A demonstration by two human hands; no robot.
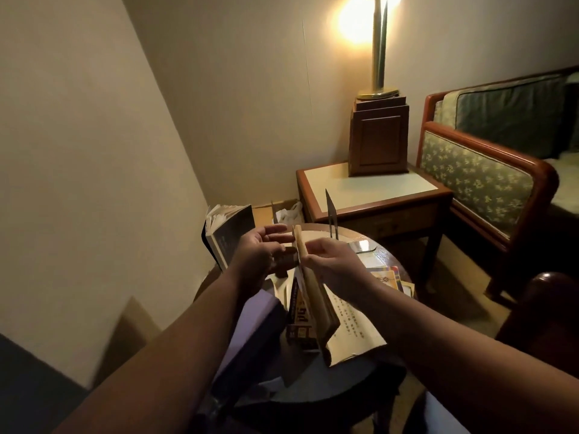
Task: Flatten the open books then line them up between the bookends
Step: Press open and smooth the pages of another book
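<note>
Wall side: a dark book [230, 238] stands at the left edge of the round table [387, 256], its pages fanned apart at the top.
Left hand [258, 250]: palm turned toward the middle, fingers straight and relaxed, just beside the tan book; whether it touches the cover cannot be told.
Tan book [313, 292]: upright and leaning slightly, mid-table, between the two hands.
Orange-and-black book [300, 317]: upright, pressed against the left face of the tan book, lower in the view.
Right hand [333, 261]: thumb and curled fingers pinch the tan book near its upper edge.
Bookend [330, 214]: thin metal plate standing upright at the far side of the table, behind both hands, apart from the books.
Printed page [351, 324]: lies open and flat under the right forearm, touching the foot of the tan book.
Colourful book [387, 278]: flat on the right part of the table, near the rim.
Side table [376, 189]: behind the round table, carrying a wooden box [379, 142] with a lit brass lamp [379, 57] on top.
Armchair [479, 177]: far right, wood frame with patterned green upholstery.
</note>
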